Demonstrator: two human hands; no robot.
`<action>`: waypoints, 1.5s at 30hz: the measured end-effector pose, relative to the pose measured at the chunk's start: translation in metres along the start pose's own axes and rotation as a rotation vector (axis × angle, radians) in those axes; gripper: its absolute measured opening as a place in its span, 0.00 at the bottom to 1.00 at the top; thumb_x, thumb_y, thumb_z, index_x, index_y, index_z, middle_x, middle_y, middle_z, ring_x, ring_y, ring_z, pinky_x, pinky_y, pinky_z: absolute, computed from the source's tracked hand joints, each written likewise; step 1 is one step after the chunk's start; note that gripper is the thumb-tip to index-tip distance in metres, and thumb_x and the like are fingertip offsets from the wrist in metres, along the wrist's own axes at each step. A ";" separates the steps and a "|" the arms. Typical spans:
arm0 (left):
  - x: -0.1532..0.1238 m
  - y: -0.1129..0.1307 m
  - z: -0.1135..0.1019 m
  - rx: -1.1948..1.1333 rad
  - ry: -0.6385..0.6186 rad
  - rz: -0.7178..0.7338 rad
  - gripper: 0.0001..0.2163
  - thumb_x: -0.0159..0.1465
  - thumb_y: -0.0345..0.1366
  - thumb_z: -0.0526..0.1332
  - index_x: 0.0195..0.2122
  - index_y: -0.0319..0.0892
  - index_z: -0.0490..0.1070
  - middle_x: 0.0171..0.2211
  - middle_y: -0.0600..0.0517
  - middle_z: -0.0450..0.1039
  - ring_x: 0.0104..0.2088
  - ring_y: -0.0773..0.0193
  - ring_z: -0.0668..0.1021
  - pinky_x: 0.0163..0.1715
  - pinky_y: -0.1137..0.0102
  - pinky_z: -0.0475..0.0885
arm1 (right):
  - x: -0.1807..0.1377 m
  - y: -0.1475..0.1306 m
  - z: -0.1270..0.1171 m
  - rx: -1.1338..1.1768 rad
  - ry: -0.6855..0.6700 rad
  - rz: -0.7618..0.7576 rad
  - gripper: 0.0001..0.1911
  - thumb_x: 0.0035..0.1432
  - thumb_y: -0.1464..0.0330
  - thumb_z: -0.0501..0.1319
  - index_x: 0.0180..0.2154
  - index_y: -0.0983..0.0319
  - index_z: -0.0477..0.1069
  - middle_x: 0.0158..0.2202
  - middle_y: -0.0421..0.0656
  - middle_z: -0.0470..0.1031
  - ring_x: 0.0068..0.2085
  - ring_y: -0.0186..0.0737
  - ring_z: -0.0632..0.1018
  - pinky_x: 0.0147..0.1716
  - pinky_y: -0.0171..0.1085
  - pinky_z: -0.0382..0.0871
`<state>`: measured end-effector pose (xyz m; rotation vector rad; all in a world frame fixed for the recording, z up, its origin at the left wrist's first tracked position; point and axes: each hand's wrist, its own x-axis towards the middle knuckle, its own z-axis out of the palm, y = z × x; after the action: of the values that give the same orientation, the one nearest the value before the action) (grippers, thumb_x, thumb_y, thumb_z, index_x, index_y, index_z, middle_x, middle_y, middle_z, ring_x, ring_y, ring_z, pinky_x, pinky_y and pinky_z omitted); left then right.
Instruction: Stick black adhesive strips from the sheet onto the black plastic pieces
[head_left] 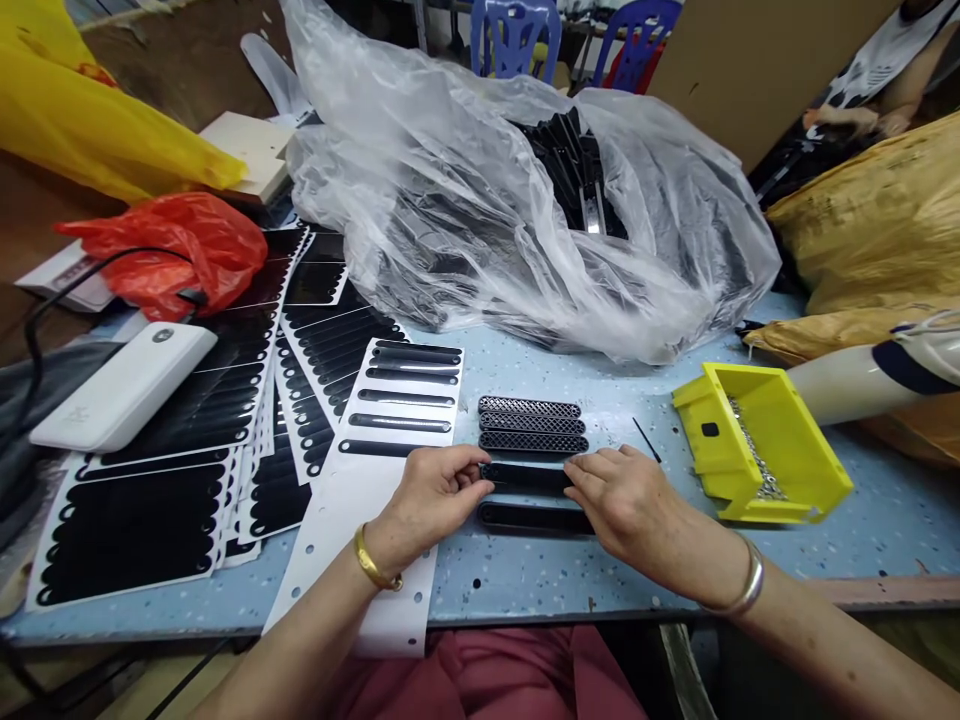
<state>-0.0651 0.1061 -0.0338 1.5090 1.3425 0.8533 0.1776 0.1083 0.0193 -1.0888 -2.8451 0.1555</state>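
Observation:
My left hand [435, 495] and my right hand [626, 500] pinch the two ends of a long black plastic strip [525, 476] lying on the blue table [862, 520]. A second black strip [525, 518] lies just below it, partly under my right hand. Three black mesh strips [531, 424] sit in a row just beyond. A white backing sheet with black adhesive strips [401, 400] lies under and beyond my left wrist.
Stacks of black sticker sheets [187, 440] cover the left side, with a white power bank [124, 385] and a red bag [176, 250]. A large clear plastic bag [487, 190] of black parts fills the back. A yellow bin [761, 440] stands at right. Another person's hands [855, 120] show at top right.

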 end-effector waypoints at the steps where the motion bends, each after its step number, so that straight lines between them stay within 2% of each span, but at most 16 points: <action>1: 0.000 0.000 0.000 -0.003 0.004 0.009 0.08 0.52 0.31 0.66 0.34 0.39 0.79 0.21 0.55 0.73 0.20 0.70 0.72 0.19 0.78 0.67 | 0.000 0.000 0.001 -0.010 -0.021 0.005 0.09 0.63 0.76 0.55 0.36 0.66 0.74 0.31 0.47 0.75 0.33 0.43 0.72 0.32 0.42 0.58; 10: 0.000 -0.002 0.000 0.015 0.000 0.007 0.08 0.52 0.31 0.66 0.35 0.39 0.79 0.21 0.54 0.73 0.21 0.71 0.73 0.20 0.79 0.67 | 0.003 -0.001 0.004 -0.024 -0.119 0.025 0.06 0.62 0.76 0.57 0.35 0.64 0.72 0.32 0.44 0.74 0.33 0.43 0.70 0.33 0.42 0.52; 19: 0.000 -0.001 0.000 0.002 -0.008 -0.023 0.08 0.52 0.31 0.66 0.34 0.39 0.79 0.22 0.54 0.74 0.22 0.70 0.73 0.21 0.78 0.69 | 0.008 -0.004 -0.002 -0.078 -0.169 0.010 0.06 0.61 0.76 0.57 0.33 0.64 0.71 0.31 0.45 0.72 0.32 0.43 0.68 0.32 0.42 0.50; 26: 0.001 -0.001 -0.001 0.006 -0.019 -0.043 0.08 0.52 0.32 0.66 0.34 0.38 0.79 0.22 0.53 0.74 0.22 0.69 0.74 0.22 0.76 0.69 | 0.012 -0.006 -0.009 -0.114 -0.291 -0.030 0.08 0.54 0.80 0.57 0.32 0.65 0.71 0.31 0.47 0.72 0.32 0.45 0.68 0.32 0.42 0.50; 31: 0.001 0.000 -0.001 -0.007 -0.025 -0.081 0.09 0.52 0.33 0.67 0.34 0.38 0.79 0.23 0.52 0.74 0.23 0.68 0.74 0.23 0.76 0.70 | 0.015 -0.007 -0.011 -0.125 -0.347 -0.044 0.09 0.54 0.81 0.55 0.32 0.65 0.71 0.31 0.48 0.71 0.32 0.47 0.69 0.32 0.43 0.52; 35: 0.002 0.004 -0.004 -0.067 -0.061 -0.131 0.10 0.51 0.34 0.66 0.35 0.37 0.78 0.23 0.52 0.74 0.23 0.68 0.74 0.23 0.75 0.71 | 0.017 -0.008 -0.013 -0.151 -0.366 -0.048 0.09 0.53 0.82 0.55 0.31 0.65 0.71 0.31 0.48 0.71 0.32 0.47 0.69 0.32 0.43 0.52; 40: 0.007 0.012 -0.010 -0.197 -0.166 -0.246 0.11 0.57 0.38 0.60 0.35 0.35 0.76 0.19 0.52 0.73 0.18 0.69 0.73 0.18 0.75 0.69 | 0.017 -0.008 -0.012 -0.157 -0.356 -0.064 0.08 0.54 0.81 0.56 0.31 0.65 0.71 0.31 0.49 0.71 0.32 0.46 0.69 0.31 0.43 0.52; 45: 0.010 0.014 -0.008 -0.196 -0.142 -0.284 0.10 0.59 0.39 0.61 0.31 0.37 0.75 0.17 0.55 0.69 0.16 0.73 0.70 0.15 0.79 0.64 | 0.016 -0.007 -0.012 -0.144 -0.338 -0.058 0.07 0.54 0.81 0.57 0.32 0.66 0.71 0.31 0.49 0.71 0.32 0.45 0.68 0.31 0.42 0.51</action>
<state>-0.0657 0.1177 -0.0192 1.1719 1.2906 0.6630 0.1622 0.1144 0.0326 -1.0961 -3.2298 0.1450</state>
